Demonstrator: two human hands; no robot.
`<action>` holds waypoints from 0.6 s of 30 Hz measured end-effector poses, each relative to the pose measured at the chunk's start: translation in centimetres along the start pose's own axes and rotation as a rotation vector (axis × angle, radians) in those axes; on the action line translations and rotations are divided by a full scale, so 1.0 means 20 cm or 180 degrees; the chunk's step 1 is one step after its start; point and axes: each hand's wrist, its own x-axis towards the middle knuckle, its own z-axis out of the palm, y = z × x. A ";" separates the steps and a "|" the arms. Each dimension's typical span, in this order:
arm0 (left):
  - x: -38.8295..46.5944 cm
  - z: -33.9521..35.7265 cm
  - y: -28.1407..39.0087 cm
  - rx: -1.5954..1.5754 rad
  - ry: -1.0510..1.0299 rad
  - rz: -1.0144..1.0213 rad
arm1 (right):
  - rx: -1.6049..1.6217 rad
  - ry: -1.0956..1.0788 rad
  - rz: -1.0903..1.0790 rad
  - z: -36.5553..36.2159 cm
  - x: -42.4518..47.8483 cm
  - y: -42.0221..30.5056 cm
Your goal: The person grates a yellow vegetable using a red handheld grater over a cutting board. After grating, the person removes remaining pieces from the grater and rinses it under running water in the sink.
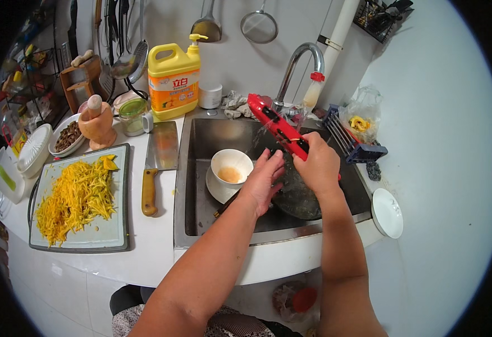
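Note:
My right hand (319, 162) grips the lower end of a red and black plastic kitchen tool (277, 126), which tilts up and to the left over the sink. Water runs from the faucet (296, 63) and splashes off the tool. Just left of it is my left hand (262, 181), holding nothing, its fingers apart. Below my hands a dark pan (298, 198) with water in it lies in the steel sink (197, 126). A white bowl (231, 162) with some brownish liquid stands on a white plate (214, 187) there. My left hand and forearm hide part of the pan.
Left of the sink lie a cleaver (161, 147) and a cutting board (121, 189) bearing shredded yellow vegetable (77, 193). Behind them stand a mortar (98, 126) and a yellow detergent jug (172, 80). At the right are a rack (349, 139) and a white dish (387, 212).

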 end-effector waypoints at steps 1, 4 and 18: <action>-0.01 0.01 0.00 0.0012 -0.0103 0.0036 | -0.0029 0.0005 -0.0054 0.01 -0.01 -0.01; -0.01 0.04 0.00 -0.0111 -0.0372 0.0217 | -0.0027 -0.0008 -0.0186 0.01 -0.05 -0.11; -0.02 0.04 -0.04 0.0957 0.0370 0.0278 | 0.0591 -0.0563 0.0726 0.01 0.04 0.09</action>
